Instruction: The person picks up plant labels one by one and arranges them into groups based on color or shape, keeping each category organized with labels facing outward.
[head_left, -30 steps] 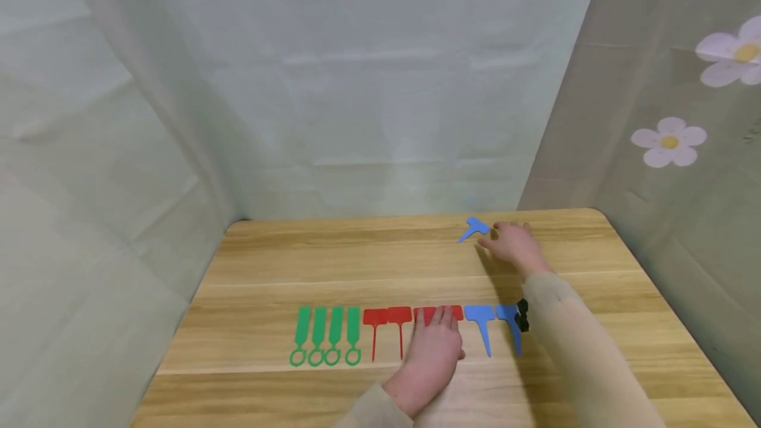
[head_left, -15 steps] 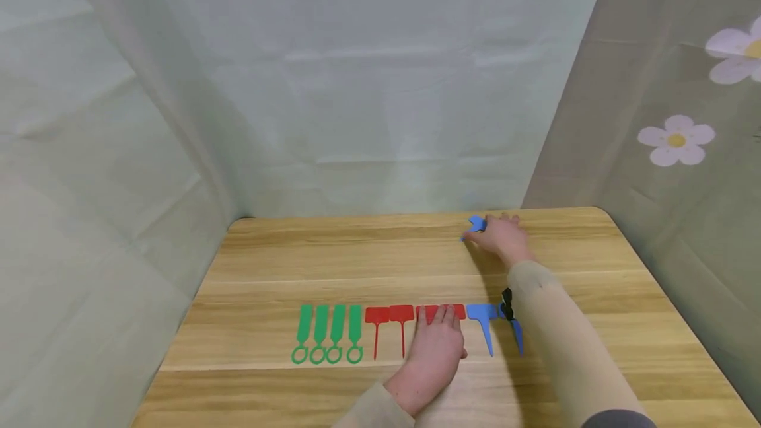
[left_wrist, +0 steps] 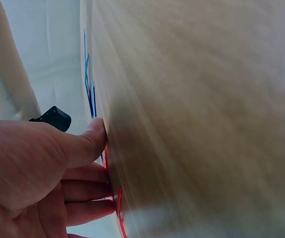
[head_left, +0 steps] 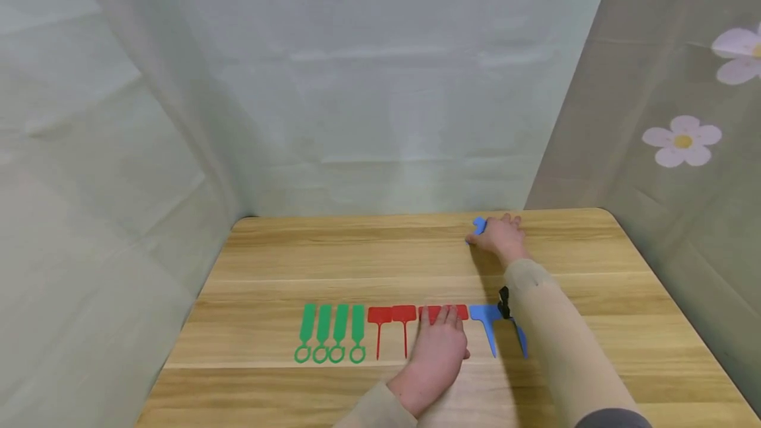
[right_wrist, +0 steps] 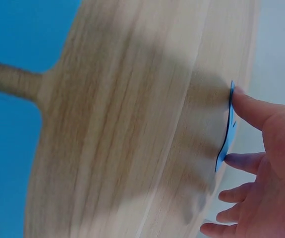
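Observation:
At the table's far edge, my right hand (head_left: 502, 238) holds a blue T-shaped plant tag (head_left: 479, 224) between thumb and index finger, its other fingers spread. The right wrist view shows thumb and index finger at opposite parts of this tag (right_wrist: 226, 144), which lies on or close to the wood. My left hand (head_left: 436, 352) rests with extended fingers on two red T-shaped tags (head_left: 462, 312), hiding their stems. To its left lie two more red tags (head_left: 404, 313). Two blue tags (head_left: 484, 313) lie to its right, the outer one partly hidden by the right wrist.
Several green tags with ring ends (head_left: 308, 323) stand side by side at the left of the row. The wooden table (head_left: 333, 256) is bounded by a pale cloth (head_left: 368, 117) behind and at the sides. A black wrist device (head_left: 504, 302) hangs low over the outer blue tag.
My right hand has reached left to the far blue tag, and its thumb and index finger have closed on it. The left hand stays on the red tags. The view has shifted slightly.

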The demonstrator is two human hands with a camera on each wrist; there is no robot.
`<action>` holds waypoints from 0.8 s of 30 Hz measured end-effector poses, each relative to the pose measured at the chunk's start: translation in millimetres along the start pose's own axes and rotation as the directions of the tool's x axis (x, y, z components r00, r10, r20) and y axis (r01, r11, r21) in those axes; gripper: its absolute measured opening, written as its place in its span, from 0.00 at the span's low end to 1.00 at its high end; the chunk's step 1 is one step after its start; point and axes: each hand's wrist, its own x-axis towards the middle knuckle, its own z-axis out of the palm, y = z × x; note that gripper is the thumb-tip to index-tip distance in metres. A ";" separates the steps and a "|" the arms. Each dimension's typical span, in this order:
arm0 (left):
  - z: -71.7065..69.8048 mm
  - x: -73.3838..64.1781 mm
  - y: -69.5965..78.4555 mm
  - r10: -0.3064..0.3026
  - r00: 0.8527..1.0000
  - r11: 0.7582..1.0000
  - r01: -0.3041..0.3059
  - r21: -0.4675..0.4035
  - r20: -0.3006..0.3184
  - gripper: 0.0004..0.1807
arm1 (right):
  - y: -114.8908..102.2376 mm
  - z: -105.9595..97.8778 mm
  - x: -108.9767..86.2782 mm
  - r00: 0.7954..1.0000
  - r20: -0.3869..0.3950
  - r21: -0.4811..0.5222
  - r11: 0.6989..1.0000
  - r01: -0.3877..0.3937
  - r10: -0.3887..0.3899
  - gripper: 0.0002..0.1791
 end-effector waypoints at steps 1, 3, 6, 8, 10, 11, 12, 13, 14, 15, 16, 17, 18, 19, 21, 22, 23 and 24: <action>-0.2 0.2 -0.3 -0.001 1.000 1.000 0.001 -0.003 0.000 0.33 | 0.3 -0.5 0.5 1.000 0.004 0.002 1.000 0.001 -0.001 0.51; -1.2 0.0 -0.9 -0.002 1.000 1.000 0.002 -0.004 0.001 0.33 | 1.3 -1.7 0.9 1.000 0.007 0.008 1.000 0.004 -0.004 0.51; -2.8 -0.8 -1.2 -0.004 1.000 1.000 0.004 -0.006 0.000 0.33 | 3.0 -3.5 0.5 1.000 0.010 0.016 1.000 0.010 -0.010 0.51; -4.1 -1.5 -1.2 -0.005 1.000 1.000 0.005 -0.006 -0.001 0.33 | 4.0 -4.8 -0.1 1.000 0.011 0.023 1.000 0.012 -0.013 0.50; -4.7 -2.0 -1.1 -0.005 1.000 1.000 0.005 -0.008 -0.004 0.33 | 4.8 -6.1 -1.1 1.000 0.013 0.034 0.999 0.017 -0.017 0.50; -4.6 -2.1 -0.9 -0.005 1.000 1.000 0.005 -0.010 -0.004 0.33 | 5.0 -6.7 -1.7 1.000 0.014 0.044 0.999 0.017 -0.018 0.49; -4.8 -2.5 -0.9 -0.005 1.000 1.000 0.005 -0.011 -0.005 0.33 | 5.7 -7.4 -2.3 1.000 0.015 0.053 0.998 0.020 -0.021 0.49; -4.5 -2.4 -0.9 -0.004 1.000 1.000 0.004 -0.012 -0.006 0.33 | 6.5 -8.3 -2.7 1.000 0.019 0.061 0.998 0.024 -0.025 0.48; -4.2 -2.3 -0.8 -0.003 1.000 1.000 0.003 -0.013 -0.007 0.33 | 7.2 -9.3 -3.3 0.999 0.025 0.075 0.997 0.024 -0.026 0.48; -3.7 -2.0 -0.8 -0.002 1.000 1.000 0.002 -0.012 -0.009 0.33 | 7.7 -10.3 -4.1 0.999 0.032 0.085 0.996 0.023 -0.026 0.48; -3.3 -2.0 -0.8 -0.002 1.000 1.000 0.002 -0.010 -0.011 0.33 | 8.7 -11.1 -4.7 0.999 0.038 0.095 0.995 0.021 -0.025 0.48; -2.8 -1.8 -0.8 -0.001 1.000 1.000 0.001 -0.006 -0.015 0.33 | 9.4 -11.8 -5.3 0.999 0.045 0.101 0.995 0.020 -0.024 0.48; -2.3 -1.7 -0.9 0.000 1.000 1.000 0.000 -0.004 -0.017 0.33 | 10.0 -12.4 -5.8 0.998 0.052 0.102 0.995 0.017 -0.023 0.49; -1.7 -1.4 -0.9 0.000 1.000 1.000 0.000 -0.001 -0.018 0.33 | 10.7 -12.7 -5.8 0.998 0.059 0.102 0.995 0.013 -0.019 0.50; -1.1 -0.9 -1.1 0.000 1.000 1.000 0.000 0.003 -0.022 0.33 | 11.6 -12.8 -5.8 0.998 0.064 0.105 0.994 0.001 -0.008 0.52; -1.0 -1.1 -1.3 -0.001 1.000 1.000 0.001 0.002 -0.023 0.33 | 12.1 -12.3 -5.3 0.998 0.062 0.110 0.994 -0.003 -0.004 0.53; -0.9 -1.0 -1.5 -0.001 1.000 1.000 0.001 0.001 -0.023 0.33 | 12.1 -12.0 -5.1 0.998 0.063 0.109 0.994 -0.006 -0.001 0.55; -1.2 -1.1 -1.7 -0.002 1.000 1.000 0.002 -0.001 -0.023 0.32 | 12.2 -11.8 -4.8 0.998 0.061 0.110 0.994 -0.008 0.002 0.55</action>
